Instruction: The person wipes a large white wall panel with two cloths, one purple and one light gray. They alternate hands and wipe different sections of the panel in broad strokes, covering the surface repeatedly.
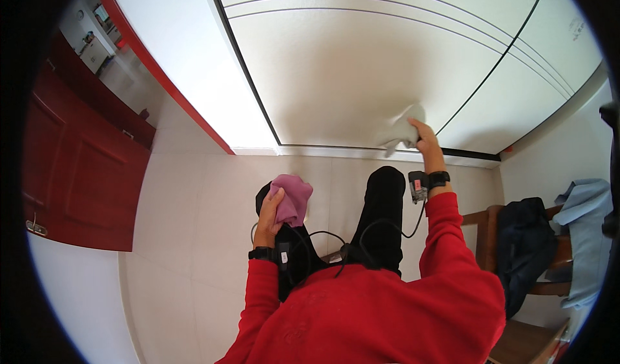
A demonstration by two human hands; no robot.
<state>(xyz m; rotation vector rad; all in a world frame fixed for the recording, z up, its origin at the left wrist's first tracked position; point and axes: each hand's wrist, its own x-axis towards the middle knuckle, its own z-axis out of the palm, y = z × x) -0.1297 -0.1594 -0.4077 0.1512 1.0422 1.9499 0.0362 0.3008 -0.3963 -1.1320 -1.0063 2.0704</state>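
Observation:
My left hand (270, 218) grips a folded pink-purple cloth (293, 200) above my left knee. Out to the front right, my right hand (425, 136) holds a pale grey cloth (404, 127) against the lower part of a cream sliding wardrobe door (348, 73). The grey cloth hangs loosely, and one corner droops near the bottom rail (334, 150). Part of each cloth is hidden by my fingers. Both wrists carry black straps, with a small device (418, 186) and cable at the right one.
A dark red door (87, 155) stands open at the left, beside a red-framed doorway to another room. At the right, a wooden chair (487, 238) bears dark clothing (525, 247) and a light blue garment (586, 228). Black cables (382, 223) loop across my lap. Pale tiles (218, 209) cover the floor.

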